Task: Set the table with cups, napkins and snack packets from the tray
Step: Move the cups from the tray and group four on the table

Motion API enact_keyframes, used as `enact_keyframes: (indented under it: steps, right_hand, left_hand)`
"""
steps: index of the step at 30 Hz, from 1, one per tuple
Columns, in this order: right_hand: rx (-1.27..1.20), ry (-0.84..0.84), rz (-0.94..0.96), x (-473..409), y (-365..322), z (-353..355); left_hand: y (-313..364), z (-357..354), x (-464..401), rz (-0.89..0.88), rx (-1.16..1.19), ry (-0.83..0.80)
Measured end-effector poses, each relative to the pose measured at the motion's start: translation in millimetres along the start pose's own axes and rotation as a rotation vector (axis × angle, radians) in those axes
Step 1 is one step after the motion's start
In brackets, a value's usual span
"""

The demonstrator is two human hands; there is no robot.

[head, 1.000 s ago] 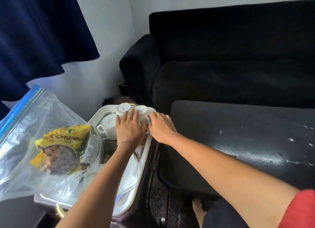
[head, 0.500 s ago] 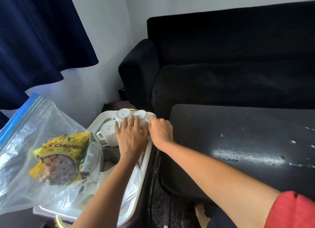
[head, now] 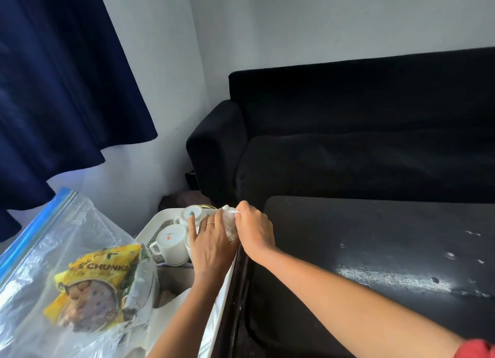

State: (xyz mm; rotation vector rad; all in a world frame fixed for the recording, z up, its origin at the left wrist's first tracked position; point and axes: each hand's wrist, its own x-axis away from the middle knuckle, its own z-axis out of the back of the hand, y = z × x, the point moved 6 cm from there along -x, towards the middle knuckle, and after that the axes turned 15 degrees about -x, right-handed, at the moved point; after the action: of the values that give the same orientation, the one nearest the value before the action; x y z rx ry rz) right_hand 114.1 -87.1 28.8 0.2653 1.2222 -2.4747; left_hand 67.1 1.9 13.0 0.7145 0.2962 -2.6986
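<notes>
Curtain fabric (head: 61, 84), dark navy, hangs at the far left above a clear zip-top plastic bag (head: 40, 250) with a blue seal, which holds a yellow biscuit packet (head: 91, 285) lying on the white plastic tray (head: 150, 226). At the tray's far end stand upturned white ceramic cups: a handled one (head: 170, 241) nearest the bag, another (head: 191, 214) beyond it. The left hand (head: 210, 246) lies over the cups with straight fingers, its forefinger touching the farther one's base. Just beside it, the right hand (head: 253, 230) curls its fingers around a third white cup (head: 227, 215) at the tray's right rim. Further right lies the black table (head: 388, 264), with a black sofa (head: 348, 130) behind.
</notes>
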Motion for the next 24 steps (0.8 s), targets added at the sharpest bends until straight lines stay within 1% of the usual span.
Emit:
enact_keyframes:
  steps: [1,4,7,9,10,12,13,16,18,20,22,24]
  right_hand:
    - [-0.013,0.009,0.0,0.3,-1.8,4.9]
    - [-0.066,0.052,0.002,0.9,-8.1,21.5]
    - [-0.205,0.101,-0.019,3.4,-10.8,41.5]
    - [-0.335,0.129,-0.038,9.3,-7.9,55.4]
    - [-0.386,0.138,-0.041,13.7,-5.0,61.7]
    - [-0.465,0.143,-0.06,24.4,4.4,72.7]
    - [-0.492,0.139,-0.081,30.6,11.2,78.0]
    - [-0.512,0.101,-0.142,51.7,34.7,90.2]
    - [-0.536,0.084,-0.195,67.2,51.4,95.8]
    - [-0.573,0.065,-0.254,83.4,67.0,100.7]
    - [-0.61,0.052,-0.286,96.6,78.3,106.3]
    - [-0.642,0.078,-0.295,106.3,86.9,115.0]
  left_hand:
    - [1.1,5.3,-1.6,0.01,0.018,0.021]
    - [3.0,18.3,-4.3,0.063,0.07,0.015]
    - [8.4,32.7,-4.0,0.133,0.188,0.01]
    - [12.4,39.0,1.0,0.215,0.363,-0.005]
    - [14.1,41.1,5.1,0.284,0.501,-0.025]
    - [20.0,41.0,16.4,0.452,0.801,-0.108]
    - [25.9,41.1,22.4,0.52,0.909,-0.149]
    - [47.5,40.4,35.4,0.638,1.125,-0.226]
    - [63.1,39.6,44.0,0.695,1.252,-0.302]
    - [81.5,38.4,55.1,0.728,1.358,-0.413]
    - [101.3,38.6,66.9,0.721,1.44,-0.526]
    - [121.3,41.3,78.5,0.694,1.49,-0.614]
